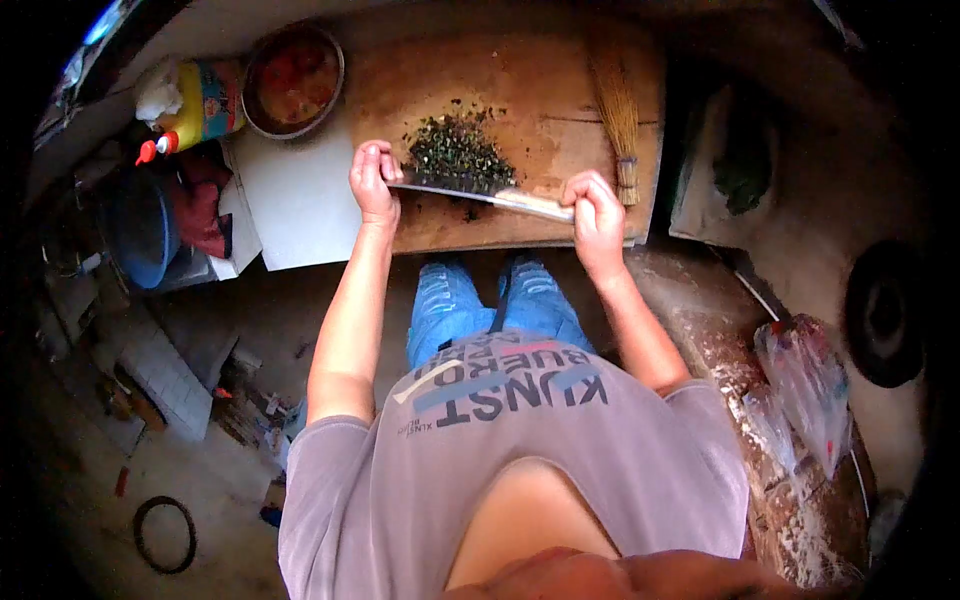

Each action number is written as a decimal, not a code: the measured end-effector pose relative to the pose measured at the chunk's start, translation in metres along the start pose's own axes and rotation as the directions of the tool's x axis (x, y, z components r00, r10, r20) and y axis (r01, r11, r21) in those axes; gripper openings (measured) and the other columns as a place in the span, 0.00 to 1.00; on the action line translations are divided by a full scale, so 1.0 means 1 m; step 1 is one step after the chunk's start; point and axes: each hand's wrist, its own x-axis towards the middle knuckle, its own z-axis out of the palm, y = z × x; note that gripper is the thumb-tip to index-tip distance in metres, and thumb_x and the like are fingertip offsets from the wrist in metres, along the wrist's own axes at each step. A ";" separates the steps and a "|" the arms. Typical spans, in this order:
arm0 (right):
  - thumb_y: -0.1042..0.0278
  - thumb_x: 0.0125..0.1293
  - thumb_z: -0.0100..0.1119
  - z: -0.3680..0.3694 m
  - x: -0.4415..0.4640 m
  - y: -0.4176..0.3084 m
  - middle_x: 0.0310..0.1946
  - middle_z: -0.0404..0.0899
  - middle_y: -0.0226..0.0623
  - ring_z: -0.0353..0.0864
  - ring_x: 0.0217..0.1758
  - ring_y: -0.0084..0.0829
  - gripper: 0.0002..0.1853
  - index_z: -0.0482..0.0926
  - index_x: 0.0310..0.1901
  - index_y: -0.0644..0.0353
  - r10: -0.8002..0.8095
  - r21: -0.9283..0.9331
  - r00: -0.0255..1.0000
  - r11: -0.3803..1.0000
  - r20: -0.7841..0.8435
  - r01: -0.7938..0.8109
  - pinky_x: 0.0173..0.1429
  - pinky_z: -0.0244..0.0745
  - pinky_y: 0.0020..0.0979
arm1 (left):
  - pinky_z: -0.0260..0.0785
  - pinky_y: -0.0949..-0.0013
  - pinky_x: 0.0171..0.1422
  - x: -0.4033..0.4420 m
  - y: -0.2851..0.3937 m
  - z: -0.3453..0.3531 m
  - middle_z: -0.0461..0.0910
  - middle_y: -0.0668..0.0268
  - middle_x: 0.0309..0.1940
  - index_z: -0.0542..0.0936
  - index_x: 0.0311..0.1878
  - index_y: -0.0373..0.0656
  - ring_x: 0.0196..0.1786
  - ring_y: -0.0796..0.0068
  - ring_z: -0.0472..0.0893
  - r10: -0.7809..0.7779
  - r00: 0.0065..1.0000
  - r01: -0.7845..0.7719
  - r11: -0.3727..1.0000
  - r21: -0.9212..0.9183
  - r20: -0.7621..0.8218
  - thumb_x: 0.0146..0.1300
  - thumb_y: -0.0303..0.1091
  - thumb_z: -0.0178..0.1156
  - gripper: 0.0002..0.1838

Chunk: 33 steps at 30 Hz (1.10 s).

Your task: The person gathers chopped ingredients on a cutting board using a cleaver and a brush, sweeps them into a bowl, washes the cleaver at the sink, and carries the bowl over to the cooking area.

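A long knife lies across the wooden board, held at both ends. My left hand is closed at the blade's left end. Around the other end, by a pale part that looks like the handle, my right hand is closed. Just beyond the blade, and partly against it, spreads a heap of finely chopped dark green leaves. A few bits lie on the near side of the blade. The blade looks slightly blurred.
A straw whisk broom lies on the board's right side. At the back left are a round bowl with reddish contents and a yellow bottle with a red cap. A blue basin stands farther left. Plastic bags hang or lie at right.
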 end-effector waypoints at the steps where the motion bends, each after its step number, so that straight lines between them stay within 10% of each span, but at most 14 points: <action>1: 0.83 0.51 0.41 0.000 0.007 -0.003 0.25 0.71 0.38 0.73 0.32 0.30 0.07 0.71 0.25 0.66 -0.012 -0.032 1.000 0.999 -0.017 0.012 0.41 0.69 0.27 | 0.63 0.77 0.25 0.000 0.001 0.001 0.64 0.74 0.16 0.75 0.36 0.41 0.20 0.83 0.64 0.025 1.000 -0.025 1.000 -0.019 -0.008 0.70 0.36 0.49 0.10; 6: 0.81 0.56 0.38 -0.005 0.041 0.068 0.24 0.73 0.31 0.71 0.31 0.23 0.10 0.73 0.28 0.64 0.216 0.056 0.975 0.975 -0.048 -0.214 0.38 0.69 0.26 | 0.62 0.78 0.25 -0.004 -0.009 0.040 0.63 0.75 0.16 0.76 0.35 0.41 0.19 0.85 0.63 0.203 0.973 -0.173 0.956 0.235 -0.112 0.71 0.37 0.47 0.13; 12: 0.84 0.52 0.40 -0.001 0.014 0.014 0.24 0.71 0.37 0.72 0.31 0.30 0.08 0.72 0.26 0.66 -0.044 0.001 0.999 0.999 0.014 0.044 0.40 0.69 0.26 | 0.63 0.77 0.26 0.003 -0.001 0.016 0.63 0.74 0.16 0.74 0.36 0.41 0.20 0.84 0.63 0.110 0.989 -0.108 0.994 0.025 -0.103 0.71 0.37 0.47 0.11; 19: 0.79 0.57 0.39 -0.007 0.021 0.066 0.24 0.72 0.30 0.70 0.31 0.22 0.09 0.72 0.27 0.65 0.257 0.071 0.965 0.965 -0.052 -0.253 0.39 0.68 0.26 | 0.64 0.77 0.29 -0.013 0.007 0.032 0.65 0.74 0.18 0.76 0.36 0.40 0.22 0.84 0.66 0.137 0.986 -0.115 0.974 0.197 -0.100 0.71 0.36 0.48 0.12; 33: 0.78 0.56 0.42 0.015 0.105 0.048 0.24 0.76 0.33 0.73 0.30 0.24 0.10 0.76 0.30 0.64 0.097 -0.025 0.993 0.995 -0.063 -0.099 0.38 0.69 0.26 | 0.66 0.76 0.31 -0.014 -0.012 0.017 0.65 0.73 0.19 0.73 0.36 0.41 0.23 0.83 0.65 0.217 0.947 -0.188 0.972 0.141 -0.235 0.70 0.30 0.45 0.08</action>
